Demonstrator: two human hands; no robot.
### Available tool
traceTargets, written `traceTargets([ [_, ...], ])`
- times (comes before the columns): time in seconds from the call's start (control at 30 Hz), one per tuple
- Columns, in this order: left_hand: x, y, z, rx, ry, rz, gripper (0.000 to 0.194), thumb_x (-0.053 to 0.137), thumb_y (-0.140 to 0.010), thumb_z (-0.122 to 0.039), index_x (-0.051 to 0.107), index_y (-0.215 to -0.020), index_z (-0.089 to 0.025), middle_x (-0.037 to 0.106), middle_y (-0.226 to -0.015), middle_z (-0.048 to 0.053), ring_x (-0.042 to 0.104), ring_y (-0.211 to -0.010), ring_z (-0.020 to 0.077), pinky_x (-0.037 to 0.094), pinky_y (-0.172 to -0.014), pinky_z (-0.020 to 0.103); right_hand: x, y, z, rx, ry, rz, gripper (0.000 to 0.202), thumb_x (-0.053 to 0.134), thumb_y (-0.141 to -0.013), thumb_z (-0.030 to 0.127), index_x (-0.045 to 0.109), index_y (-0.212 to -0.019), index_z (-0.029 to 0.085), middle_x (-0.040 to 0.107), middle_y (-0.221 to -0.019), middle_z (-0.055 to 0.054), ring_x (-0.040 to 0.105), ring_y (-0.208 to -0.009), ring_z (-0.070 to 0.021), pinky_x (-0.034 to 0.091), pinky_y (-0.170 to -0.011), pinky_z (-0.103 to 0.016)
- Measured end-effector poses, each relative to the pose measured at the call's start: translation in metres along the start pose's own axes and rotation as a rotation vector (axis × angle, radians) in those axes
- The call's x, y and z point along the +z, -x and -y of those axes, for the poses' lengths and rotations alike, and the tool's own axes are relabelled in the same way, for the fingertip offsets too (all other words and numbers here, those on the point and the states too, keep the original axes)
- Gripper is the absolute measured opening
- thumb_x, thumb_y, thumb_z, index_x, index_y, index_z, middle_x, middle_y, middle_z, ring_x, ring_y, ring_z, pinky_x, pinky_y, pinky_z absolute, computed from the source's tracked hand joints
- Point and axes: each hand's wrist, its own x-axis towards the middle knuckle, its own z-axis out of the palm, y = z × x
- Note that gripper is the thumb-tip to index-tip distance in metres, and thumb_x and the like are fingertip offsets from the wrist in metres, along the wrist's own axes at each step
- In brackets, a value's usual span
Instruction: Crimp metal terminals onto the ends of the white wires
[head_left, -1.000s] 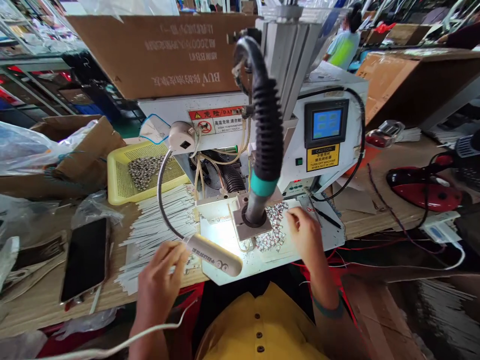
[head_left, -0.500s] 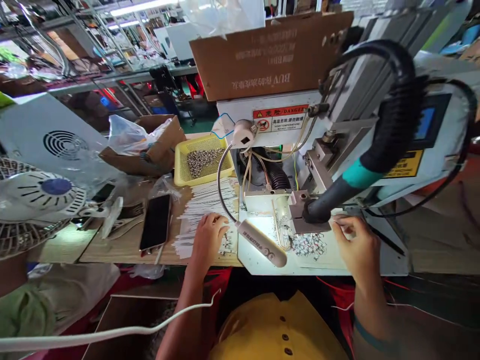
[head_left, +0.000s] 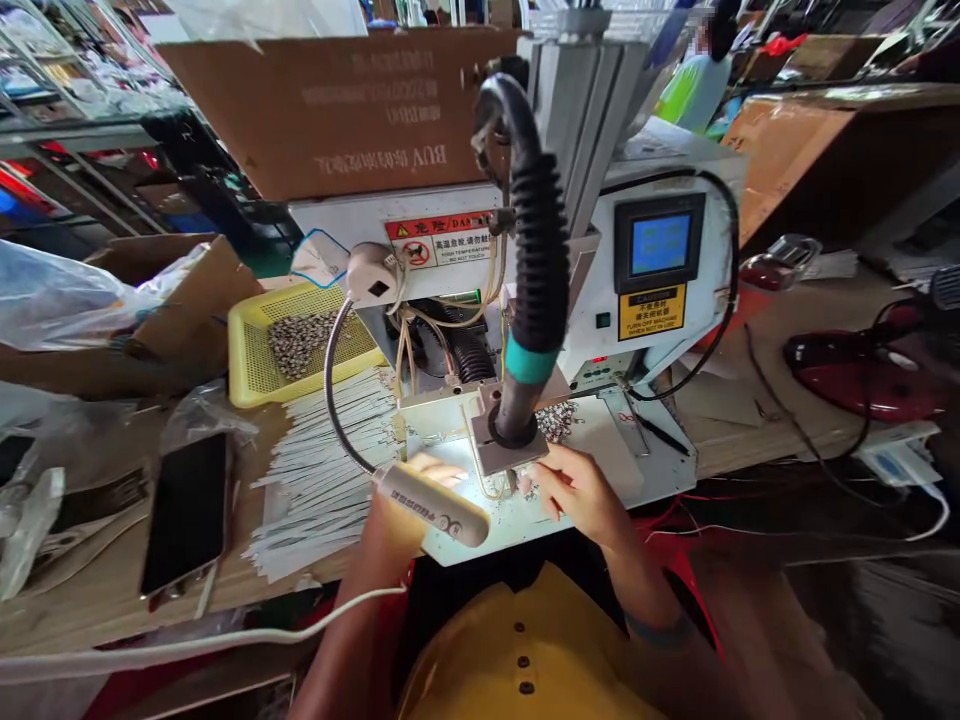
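My left hand reaches onto the lit bed of the bench machine, partly hidden behind the small lamp. Its fingers are drawn together in the glare; what they hold, if anything, cannot be made out. My right hand is closed in a pinch just right of the machine's working head; whatever is between thumb and finger is too small to name. Behind it lies a heap of small metal parts. Many thin white strips lie left of the bed.
A yellow basket of small metal pieces stands behind the strips. A phone lies on the left of the bench. A thick black hose comes down to the head. A cardboard box rests atop the machine.
My left hand has moved right, from the strips onto the machine bed. My right hand has come in from the bed's right side to the head's front. The view has turned right.
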Motion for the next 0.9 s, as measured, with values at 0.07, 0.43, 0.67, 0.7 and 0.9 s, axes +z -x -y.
traceTargets([
  [0.07,0.015,-0.005,-0.013,0.029,0.029,0.052,0.029,0.042,-0.084,-0.026,0.064,-0.065,-0.023,0.059,-0.056,0.002,0.059,-0.062,0.0191,0.052,-0.071,0.032,0.011,-0.004,-0.001,0.006,-0.021,0.024,0.026,0.05,-0.088,0.038,0.054,-0.073,0.017,0.059,-0.065,0.001,0.039,-0.037,-0.0044,0.028,-0.035,-0.019],
  [0.43,0.027,-0.007,-0.029,-0.051,0.129,0.073,0.039,0.043,-0.085,-0.03,0.038,-0.046,-0.026,0.028,-0.04,-0.003,0.044,-0.051,0.0165,0.042,-0.05,0.028,0.024,-0.013,-0.009,0.047,0.0,-0.017,0.035,0.054,-0.085,0.041,0.043,-0.059,0.021,0.042,-0.045,0.006,0.037,-0.035,-0.007,0.026,-0.034,-0.021],
  [0.67,0.035,-0.006,-0.022,-0.078,0.175,0.059,0.036,0.042,-0.082,-0.031,0.031,-0.048,-0.025,0.031,-0.045,-0.002,0.046,-0.055,0.0166,0.044,-0.053,0.028,0.026,-0.011,-0.01,0.025,-0.013,-0.039,0.029,0.054,-0.084,0.034,0.041,-0.062,0.021,0.04,-0.048,0.006,0.034,-0.038,-0.0066,0.026,-0.036,-0.021],
  [0.7,0.035,-0.006,-0.022,-0.069,0.189,0.049,0.036,0.042,-0.081,-0.031,0.029,-0.048,-0.025,0.032,-0.046,-0.002,0.046,-0.055,0.0164,0.044,-0.053,0.028,0.026,-0.011,-0.01,0.025,-0.015,-0.04,0.027,0.054,-0.084,0.033,0.042,-0.063,0.021,0.041,-0.049,0.006,0.033,-0.038,-0.0063,0.026,-0.036,-0.021],
  [0.9,0.035,-0.009,-0.027,-0.035,0.232,-0.005,0.033,0.041,-0.078,-0.029,0.023,-0.05,-0.025,0.027,-0.05,-0.003,0.04,-0.051,0.0147,0.043,-0.05,0.028,0.025,-0.01,-0.012,0.036,-0.01,-0.023,0.021,0.051,-0.085,0.03,0.044,-0.067,0.021,0.041,-0.05,0.006,0.034,-0.039,-0.0066,0.026,-0.036,-0.02],
])
